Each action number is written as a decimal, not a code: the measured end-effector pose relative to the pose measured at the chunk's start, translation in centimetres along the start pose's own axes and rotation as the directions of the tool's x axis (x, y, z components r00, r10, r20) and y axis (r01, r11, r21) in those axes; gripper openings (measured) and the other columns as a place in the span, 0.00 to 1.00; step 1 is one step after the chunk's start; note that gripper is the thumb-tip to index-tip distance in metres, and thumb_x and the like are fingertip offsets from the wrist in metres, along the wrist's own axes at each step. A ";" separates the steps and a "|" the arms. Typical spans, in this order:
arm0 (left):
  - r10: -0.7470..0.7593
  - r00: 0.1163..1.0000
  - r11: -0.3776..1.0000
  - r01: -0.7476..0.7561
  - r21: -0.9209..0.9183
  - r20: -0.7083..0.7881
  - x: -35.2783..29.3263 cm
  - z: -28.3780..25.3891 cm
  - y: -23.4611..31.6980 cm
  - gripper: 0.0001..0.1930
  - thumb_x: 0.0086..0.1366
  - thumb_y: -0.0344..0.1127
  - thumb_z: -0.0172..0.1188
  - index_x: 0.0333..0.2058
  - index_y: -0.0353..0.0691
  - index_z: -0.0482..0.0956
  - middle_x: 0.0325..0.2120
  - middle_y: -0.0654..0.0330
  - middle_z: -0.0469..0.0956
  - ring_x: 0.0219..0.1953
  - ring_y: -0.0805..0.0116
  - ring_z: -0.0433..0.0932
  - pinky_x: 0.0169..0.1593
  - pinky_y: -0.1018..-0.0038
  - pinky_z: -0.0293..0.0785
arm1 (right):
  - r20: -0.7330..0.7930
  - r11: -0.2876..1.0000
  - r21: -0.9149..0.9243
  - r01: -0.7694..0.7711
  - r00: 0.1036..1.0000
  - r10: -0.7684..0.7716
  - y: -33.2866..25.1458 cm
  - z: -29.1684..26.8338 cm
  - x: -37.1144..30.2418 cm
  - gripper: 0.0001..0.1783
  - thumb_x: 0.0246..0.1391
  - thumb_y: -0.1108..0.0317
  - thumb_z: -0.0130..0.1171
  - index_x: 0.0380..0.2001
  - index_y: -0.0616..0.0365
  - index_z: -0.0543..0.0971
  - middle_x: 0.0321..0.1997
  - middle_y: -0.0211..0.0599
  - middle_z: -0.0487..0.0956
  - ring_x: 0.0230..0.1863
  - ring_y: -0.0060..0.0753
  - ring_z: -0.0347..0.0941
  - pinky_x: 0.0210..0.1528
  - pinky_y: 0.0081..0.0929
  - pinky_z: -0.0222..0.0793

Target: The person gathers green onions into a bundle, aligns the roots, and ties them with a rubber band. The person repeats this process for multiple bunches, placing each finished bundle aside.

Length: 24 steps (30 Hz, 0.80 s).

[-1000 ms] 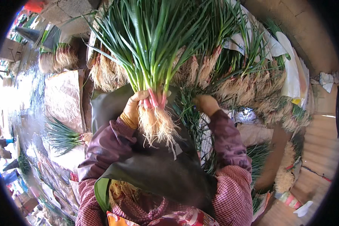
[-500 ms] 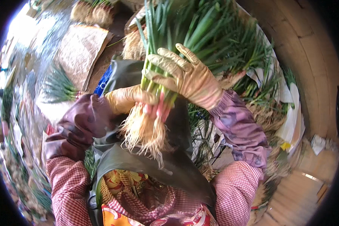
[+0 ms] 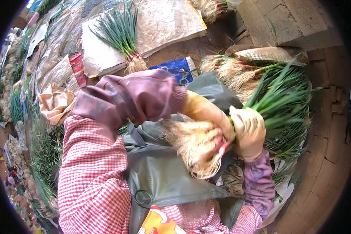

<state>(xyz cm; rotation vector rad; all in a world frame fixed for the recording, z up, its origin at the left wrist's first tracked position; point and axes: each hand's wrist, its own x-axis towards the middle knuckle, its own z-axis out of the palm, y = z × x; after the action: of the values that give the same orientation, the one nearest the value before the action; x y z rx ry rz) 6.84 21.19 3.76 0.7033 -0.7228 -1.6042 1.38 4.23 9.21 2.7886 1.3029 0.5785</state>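
Note:
A bunch of spring onions (image 3: 201, 148) lies slanted across my lap, its pale stringy roots at the lower left and its green leaves toward the upper right. My left hand (image 3: 210, 111), in a yellowish glove, is closed around the stems just above the roots. Right beside it, my gloved right hand (image 3: 249, 130) wraps the stems higher up, fingers curled over them. The held leaves overlap a pile of spring onions (image 3: 296, 89) behind, so where they end is hard to tell. Beneath the roots is a dark green waterproof apron (image 3: 156, 167).
A separate spring onion bunch (image 3: 123, 33) rests on a pale flat sheet (image 3: 163, 23) ahead. Rooted onions (image 3: 234, 72) lie beyond my knees, near a blue patterned packet (image 3: 177, 69). Brickwork (image 3: 327, 156) runs along the right; concrete blocks (image 3: 280, 19) stand at the far right.
The bunch has swung from upright to slanted, leaves toward the right. My right hand has gone from spread fingers to wrapped round the stems. The view has turned leftward.

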 end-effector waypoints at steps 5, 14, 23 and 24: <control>0.167 0.765 0.986 -0.135 0.099 -0.622 -11.0 3.5 -1.8 0.12 0.64 0.37 0.47 0.33 0.32 0.73 0.19 0.67 0.68 0.16 0.83 0.60 0.21 0.82 0.53 | 0.018 0.999 -0.042 0.012 1.000 -0.011 2.2 3.3 1.5 0.13 0.44 0.71 0.53 0.36 0.59 0.73 0.27 0.33 0.70 0.31 0.33 0.69 0.36 0.31 0.67; -0.102 0.268 0.657 0.741 0.137 -0.958 -31.6 6.4 -17.3 0.17 0.55 0.37 0.56 0.43 0.37 0.68 0.34 0.56 0.67 0.36 0.68 0.66 0.40 0.75 0.63 | 0.156 0.976 -0.089 0.198 0.971 -0.182 1.8 4.0 3.9 0.10 0.47 0.68 0.50 0.34 0.60 0.72 0.22 0.32 0.67 0.27 0.32 0.68 0.32 0.29 0.63; 0.262 0.909 0.907 -0.116 0.405 -0.326 -14.4 -1.6 -1.3 0.31 0.57 0.47 0.58 0.51 0.28 0.65 0.50 0.48 0.69 0.52 0.62 0.67 0.57 0.68 0.61 | 0.334 0.894 -0.064 0.443 0.854 -0.399 -2.2 0.1 9.9 0.15 0.44 0.71 0.52 0.37 0.66 0.71 0.31 0.39 0.72 0.33 0.35 0.69 0.44 0.36 0.66; 0.211 0.940 0.953 -0.136 0.272 -0.267 -13.4 -2.2 -1.8 0.24 0.56 0.44 0.58 0.44 0.30 0.68 0.41 0.50 0.71 0.42 0.66 0.69 0.45 0.73 0.61 | 0.292 0.881 -0.050 0.471 0.850 -0.438 -2.4 -0.3 11.6 0.16 0.44 0.69 0.52 0.38 0.66 0.71 0.32 0.40 0.72 0.35 0.36 0.70 0.46 0.37 0.65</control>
<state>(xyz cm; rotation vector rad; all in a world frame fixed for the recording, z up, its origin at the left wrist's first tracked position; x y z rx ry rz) 9.31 34.49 1.68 1.0085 -0.7513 -1.2230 6.26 14.37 12.88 2.2334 1.7106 0.2249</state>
